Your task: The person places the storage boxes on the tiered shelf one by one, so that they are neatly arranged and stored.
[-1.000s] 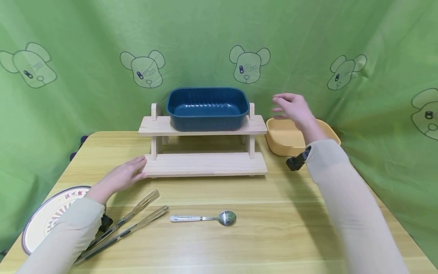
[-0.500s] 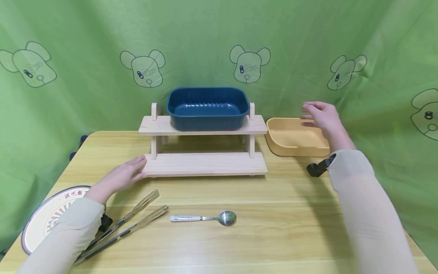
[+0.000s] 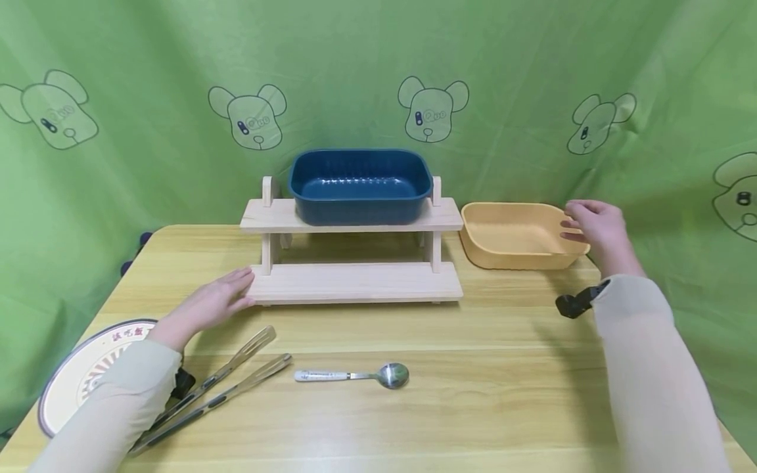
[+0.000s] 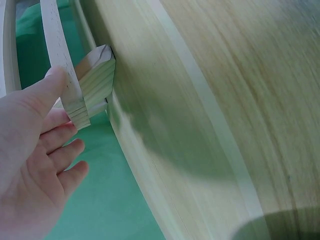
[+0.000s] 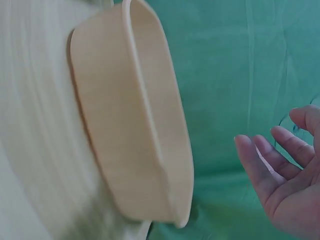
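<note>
A two-tier wooden shelf [image 3: 355,284] stands on the table, with a deep blue rectangular basin [image 3: 361,210] on its upper board. My left hand [image 3: 209,303] holds the left end of the lower board; in the left wrist view the thumb [image 4: 57,82] lies on one side of the board and the fingers reach the other. To the shelf's right sits a yellow basin [image 3: 514,260]. My right hand [image 3: 603,230] hovers at that basin's right end, overlapping its rim in the head view. In the right wrist view, a gap shows between its loosely bent, unloaded fingers and the yellow basin.
Metal tongs [image 3: 219,387] lie spread near my left forearm, partly over a patterned round plate [image 3: 77,374] that my sleeve partly covers. A spoon [image 3: 367,376] with a white handle lies at the front middle. A green curtain [image 3: 355,39] hangs behind the table.
My right hand has moved rightward and down, from beside the blue basin, across the yellow basin to its right end. The left hand has stayed on the shelf.
</note>
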`<move>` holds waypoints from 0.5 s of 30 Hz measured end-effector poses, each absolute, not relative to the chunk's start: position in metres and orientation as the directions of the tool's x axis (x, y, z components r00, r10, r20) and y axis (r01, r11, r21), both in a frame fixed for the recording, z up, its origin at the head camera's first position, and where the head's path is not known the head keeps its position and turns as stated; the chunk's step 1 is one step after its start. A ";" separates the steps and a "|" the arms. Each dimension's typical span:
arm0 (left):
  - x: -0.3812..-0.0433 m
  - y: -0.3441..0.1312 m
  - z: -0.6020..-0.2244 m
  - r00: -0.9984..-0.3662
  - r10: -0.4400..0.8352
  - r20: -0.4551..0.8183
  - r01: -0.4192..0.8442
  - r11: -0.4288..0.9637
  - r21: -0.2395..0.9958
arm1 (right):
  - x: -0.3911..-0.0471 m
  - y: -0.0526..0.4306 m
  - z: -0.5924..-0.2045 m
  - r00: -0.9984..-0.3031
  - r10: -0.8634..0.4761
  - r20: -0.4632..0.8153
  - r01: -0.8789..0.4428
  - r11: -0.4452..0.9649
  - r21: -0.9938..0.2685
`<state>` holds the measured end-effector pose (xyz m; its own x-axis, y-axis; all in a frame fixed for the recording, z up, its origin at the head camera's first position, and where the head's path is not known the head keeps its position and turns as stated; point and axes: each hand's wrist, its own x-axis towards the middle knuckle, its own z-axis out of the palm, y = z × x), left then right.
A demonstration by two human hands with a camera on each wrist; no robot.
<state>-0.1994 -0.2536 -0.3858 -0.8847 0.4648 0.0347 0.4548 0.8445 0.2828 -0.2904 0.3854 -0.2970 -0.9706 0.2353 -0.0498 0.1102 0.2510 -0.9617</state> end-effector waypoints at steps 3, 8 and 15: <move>-0.199 -0.254 -0.386 -0.884 0.467 0.034 0.456 0.844 0.282 | -0.288 0.397 -0.304 -0.962 0.265 -0.071 0.130 0.211 -0.969; -0.200 -0.254 -0.386 -0.883 0.468 0.039 0.459 0.843 0.279 | -0.284 0.412 -0.317 -0.946 0.310 -0.090 0.149 0.172 -0.974; -0.199 -0.253 -0.385 -0.882 0.469 0.042 0.462 0.844 0.272 | -0.284 0.427 -0.333 -0.932 0.350 -0.091 0.195 0.275 -0.942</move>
